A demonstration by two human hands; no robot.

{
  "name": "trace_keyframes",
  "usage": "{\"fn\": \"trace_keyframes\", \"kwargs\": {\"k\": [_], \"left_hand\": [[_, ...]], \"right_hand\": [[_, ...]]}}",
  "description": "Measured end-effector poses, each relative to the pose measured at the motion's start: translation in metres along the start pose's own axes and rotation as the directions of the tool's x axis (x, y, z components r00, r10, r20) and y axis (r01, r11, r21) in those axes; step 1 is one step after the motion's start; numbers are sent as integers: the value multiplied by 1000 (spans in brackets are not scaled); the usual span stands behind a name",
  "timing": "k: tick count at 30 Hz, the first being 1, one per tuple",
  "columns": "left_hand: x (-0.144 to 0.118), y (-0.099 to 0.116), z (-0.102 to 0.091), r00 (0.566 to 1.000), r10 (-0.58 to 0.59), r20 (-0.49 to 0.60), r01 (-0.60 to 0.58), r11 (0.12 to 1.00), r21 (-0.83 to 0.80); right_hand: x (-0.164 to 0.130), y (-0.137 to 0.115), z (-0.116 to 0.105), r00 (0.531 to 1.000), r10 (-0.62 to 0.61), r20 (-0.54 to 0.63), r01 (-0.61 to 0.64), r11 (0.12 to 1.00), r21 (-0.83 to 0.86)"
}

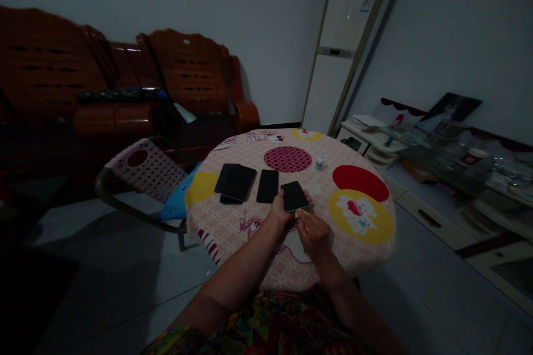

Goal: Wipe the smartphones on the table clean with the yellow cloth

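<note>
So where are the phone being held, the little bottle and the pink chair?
Phone (295, 196), head view, middle of its dark screen.
Little bottle (320, 161), head view, its body.
Pink chair (146, 169), head view, its woven backrest.

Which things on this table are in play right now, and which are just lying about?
In hand:
- black phone, held by the left hand
- small yellow item, pinched in the right hand; too small to identify

Lying about:
- single black phone
- stacked black phones
- small bottle
- plastic chair
</note>
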State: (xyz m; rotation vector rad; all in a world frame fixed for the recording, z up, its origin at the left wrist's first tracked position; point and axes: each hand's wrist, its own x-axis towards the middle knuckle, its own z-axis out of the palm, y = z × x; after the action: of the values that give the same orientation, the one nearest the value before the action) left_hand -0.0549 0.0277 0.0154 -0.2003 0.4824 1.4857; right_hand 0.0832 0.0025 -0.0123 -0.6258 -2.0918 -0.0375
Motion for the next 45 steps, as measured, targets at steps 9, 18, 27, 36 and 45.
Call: {"fn": "trace_keyframes", "kwargs": {"k": [9, 18, 27, 36, 45], "left_hand": [[1, 0, -1, 1000, 14, -8, -14, 1000, 24], [0, 1, -2, 1000, 16, 5, -16, 999, 30], [2, 1, -2, 1000, 14, -10, -14, 1000, 25], [0, 1, 0, 1000, 4, -18, -3, 1000, 19], [-2, 2, 0, 1000, 11, -9, -10, 1000, 26]], "right_hand": [[1, -1, -1, 1000, -9, -12, 8, 999, -50], [3, -3, -3, 1000, -3, 8, 3, 999, -36], [1, -2, 0, 1000, 11, 11, -10, 999, -50], [4, -4, -1, 1000, -15, -6, 14, 999, -46], [2, -3, -2, 1000, -4, 30, 5, 1000, -28]]}}
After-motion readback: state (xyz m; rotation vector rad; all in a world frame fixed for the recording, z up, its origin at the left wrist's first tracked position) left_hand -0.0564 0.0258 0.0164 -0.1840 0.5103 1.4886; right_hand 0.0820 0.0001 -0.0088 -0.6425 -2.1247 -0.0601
